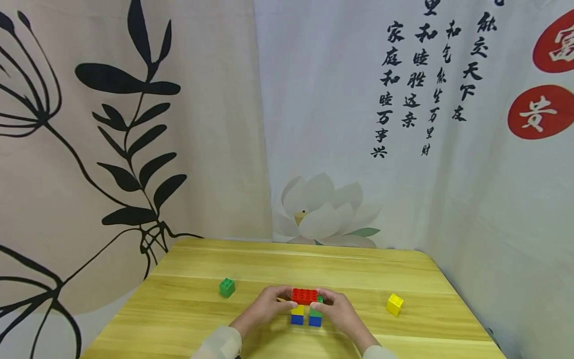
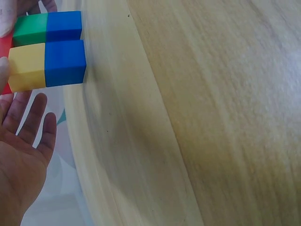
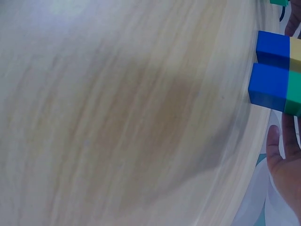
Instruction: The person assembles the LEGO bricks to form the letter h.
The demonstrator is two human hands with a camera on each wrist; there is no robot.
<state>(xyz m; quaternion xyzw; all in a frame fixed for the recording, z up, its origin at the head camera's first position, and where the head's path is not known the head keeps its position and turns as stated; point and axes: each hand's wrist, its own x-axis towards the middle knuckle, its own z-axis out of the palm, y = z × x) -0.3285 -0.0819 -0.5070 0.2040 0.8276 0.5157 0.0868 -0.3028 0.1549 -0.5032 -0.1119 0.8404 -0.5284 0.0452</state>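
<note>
A red toy brick point(image 1: 305, 296) bridges two short columns of bricks. The left column is a yellow brick point(image 1: 298, 310) on a blue brick point(image 1: 297, 320); the right one is a green brick point(image 1: 316, 313) on another blue brick point(image 1: 315, 321). At the red brick's left end my left hand point(image 1: 271, 302) grips it between thumb and fingers. My right hand point(image 1: 339, 311) grips the right end, its thumb close to the green brick. One green stud shows beside the red brick. From the left wrist, the left hand's point(image 2: 23, 153) other fingers extend past the bricks.
A loose green brick point(image 1: 226, 287) lies left of the hands on the wooden table point(image 1: 188, 319). Over to the right is a loose yellow brick point(image 1: 394, 304). Behind the table hangs a printed cloth point(image 1: 215, 124) with plants and writing.
</note>
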